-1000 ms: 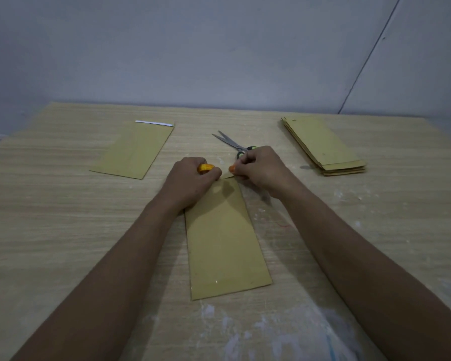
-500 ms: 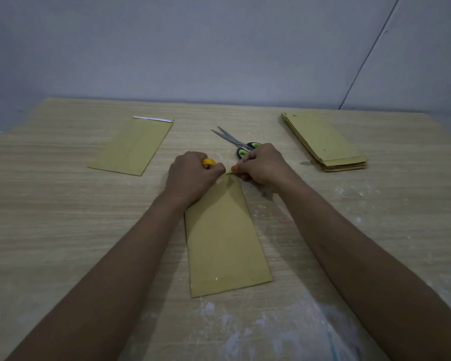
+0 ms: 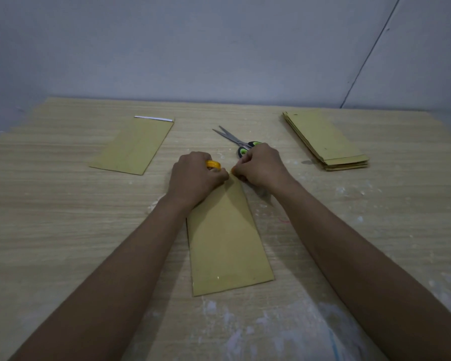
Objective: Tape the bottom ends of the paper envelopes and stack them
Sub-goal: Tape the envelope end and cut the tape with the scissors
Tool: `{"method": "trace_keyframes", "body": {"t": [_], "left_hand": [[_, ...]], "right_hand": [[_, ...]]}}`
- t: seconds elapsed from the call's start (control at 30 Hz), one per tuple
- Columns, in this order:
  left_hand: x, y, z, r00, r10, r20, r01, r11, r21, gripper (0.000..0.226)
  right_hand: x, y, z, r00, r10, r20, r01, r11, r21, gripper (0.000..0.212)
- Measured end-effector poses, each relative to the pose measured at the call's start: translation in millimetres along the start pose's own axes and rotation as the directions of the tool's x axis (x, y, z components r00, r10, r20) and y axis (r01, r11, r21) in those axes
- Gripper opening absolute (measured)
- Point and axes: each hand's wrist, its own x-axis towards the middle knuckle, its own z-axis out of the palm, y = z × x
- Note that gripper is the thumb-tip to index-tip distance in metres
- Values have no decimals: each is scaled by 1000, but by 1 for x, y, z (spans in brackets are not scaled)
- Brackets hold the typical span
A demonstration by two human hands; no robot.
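Left hand (image 3: 195,178) grips orange tape roll (image 3: 213,164); right hand (image 3: 261,165) pinches its end over envelope (image 3: 227,238).

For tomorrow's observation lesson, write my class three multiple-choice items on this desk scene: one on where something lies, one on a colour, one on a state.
1. Where do the scissors lie?
A. Past the hands, toward the wall
B. On the right-hand stack
C. At the table's near edge

2. What colour is the tape roll in the left hand?
A. Blue
B. Orange-yellow
C. White

3. How does the envelope under the hands lie?
A. Standing on edge
B. Crumpled into a ball
C. Flat on the table

Answers:
1. A: their blades point away just beyond the right hand.
2. B: an orange-yellow rim shows above the curled fingers.
3. C: its whole face lies level on the wood.
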Motion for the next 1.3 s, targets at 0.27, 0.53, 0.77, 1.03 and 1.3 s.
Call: {"method": "trace_keyframes", "body": {"t": [0.27, 0.53, 0.77, 1.03, 1.3], "left_hand": [[-1, 0, 1, 1000, -4, -18, 4, 1000, 0, 35], [-1, -3, 1, 1000, 23, -18, -24, 999, -47, 48], [-5, -5, -10, 997, -62, -49, 49, 969, -241, 50], [-12, -15, -21, 977, -163, -137, 151, 984, -90, 48], [-13, -18, -19, 981, -151, -124, 158, 986, 54, 43]], "right_hand": [[-9, 15, 2, 963, 51, -266, -37, 998, 57, 26], [-38, 15, 28, 921, -390, -13, 364, 870, -334, 22], [-47, 10, 24, 943, -328, 60, 302, 761, -574, 39], [-51, 8, 24, 961, -265, 84, 263, 768, -584, 48], [-51, 7, 25, 965, -251, 80, 249, 769, -588, 48]]}}
